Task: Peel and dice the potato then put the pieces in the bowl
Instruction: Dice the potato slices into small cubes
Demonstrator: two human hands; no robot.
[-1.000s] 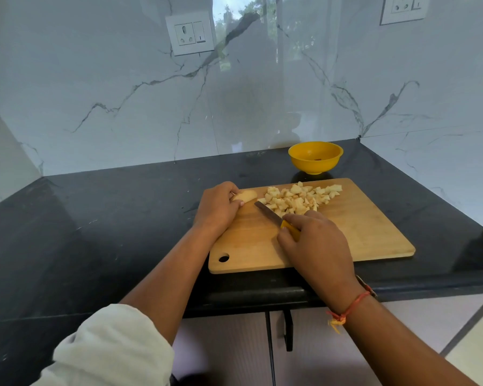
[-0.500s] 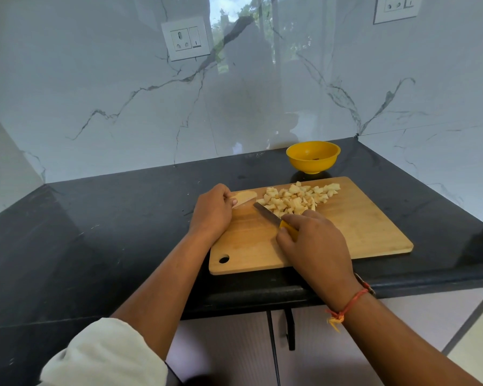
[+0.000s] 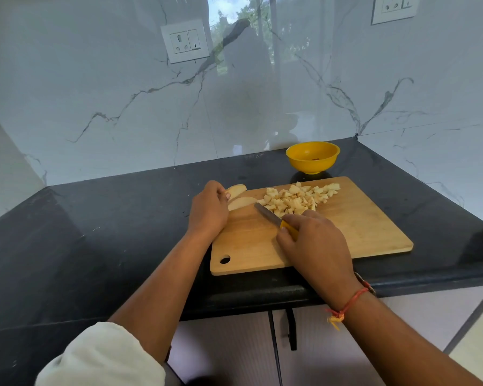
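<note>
A wooden cutting board [image 3: 360,229] lies on the black counter. A heap of diced potato [image 3: 299,197] sits at its far middle. Two peeled potato slices [image 3: 239,197] lie at the board's far left corner, one partly off the edge. My left hand [image 3: 208,208] holds the nearer slice with curled fingers. My right hand [image 3: 315,240] grips a knife [image 3: 268,214] by its yellow handle; the blade points toward the slices, lying close to the board. The yellow bowl [image 3: 313,157] stands behind the board, apart from both hands.
The black counter [image 3: 95,232] runs into a corner of white marble walls. Its front edge is just below the board. Two wall sockets [image 3: 184,41] sit high on the walls. A cabinet handle [image 3: 290,328] hangs under the counter.
The potato piece under my left hand now shows as two separate slices fanned apart. The knife has stayed at about the same place. The camera has tilted slightly.
</note>
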